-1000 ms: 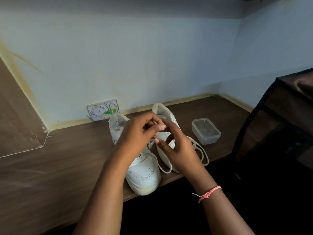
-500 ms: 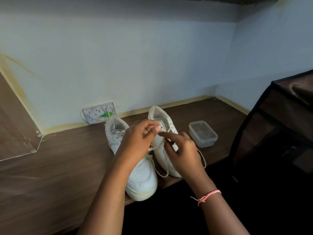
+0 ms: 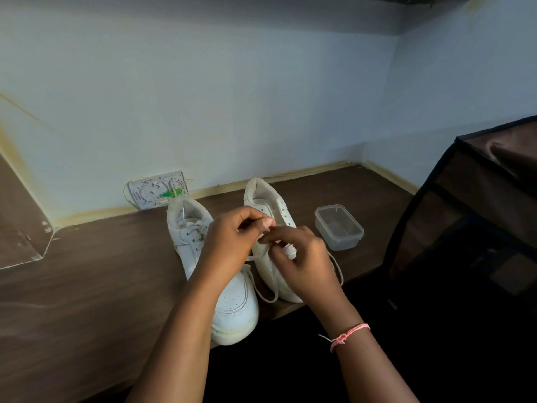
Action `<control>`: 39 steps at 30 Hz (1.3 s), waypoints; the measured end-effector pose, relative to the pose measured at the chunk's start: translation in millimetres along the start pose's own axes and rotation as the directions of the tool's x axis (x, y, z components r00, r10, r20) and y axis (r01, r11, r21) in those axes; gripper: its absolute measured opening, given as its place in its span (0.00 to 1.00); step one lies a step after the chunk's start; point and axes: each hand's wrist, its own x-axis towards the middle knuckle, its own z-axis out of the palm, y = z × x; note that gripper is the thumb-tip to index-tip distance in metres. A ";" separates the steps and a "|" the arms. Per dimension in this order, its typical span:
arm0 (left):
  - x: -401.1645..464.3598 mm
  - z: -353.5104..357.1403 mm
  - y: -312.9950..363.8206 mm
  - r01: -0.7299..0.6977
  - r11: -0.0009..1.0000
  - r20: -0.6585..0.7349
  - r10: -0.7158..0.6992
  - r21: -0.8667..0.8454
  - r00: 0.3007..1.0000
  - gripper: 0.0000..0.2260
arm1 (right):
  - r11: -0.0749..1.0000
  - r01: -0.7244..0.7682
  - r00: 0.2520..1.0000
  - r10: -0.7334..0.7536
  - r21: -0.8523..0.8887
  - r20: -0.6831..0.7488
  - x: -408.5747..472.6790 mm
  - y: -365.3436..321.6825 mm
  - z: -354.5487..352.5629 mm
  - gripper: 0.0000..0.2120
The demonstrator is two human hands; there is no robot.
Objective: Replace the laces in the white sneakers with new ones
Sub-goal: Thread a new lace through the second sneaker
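Two white sneakers (image 3: pixel 232 301) at the counter's (image 3: pixel 87 286) front edge, no readable branding. Left hand (image 3: pixel 232 245) and right hand (image 3: pixel 305 263) pinch a white lace (image 3: pixel 267 298) over the right-side shoe (fingers curled, hiding the eyelets). Clear plastic container (image 3: pixel 338 228) just beside; wall plate (image 3: pixel 158 190) at the back edge.

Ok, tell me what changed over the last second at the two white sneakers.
Both hands sank lower over the right-hand white sneaker: the left hand pinches the white lace as before, and the right hand has closed in on it. The left-hand laced white sneaker and clear plastic container stayed put.
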 end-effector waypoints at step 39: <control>10.8 48.1 -15.1 -0.019 0.874 -0.176 0.120 0.486 0.977 0.04 | 0.884 -0.290 0.949 0.216 -0.368 -0.228 11.0 49.1 1.2 0.10</control>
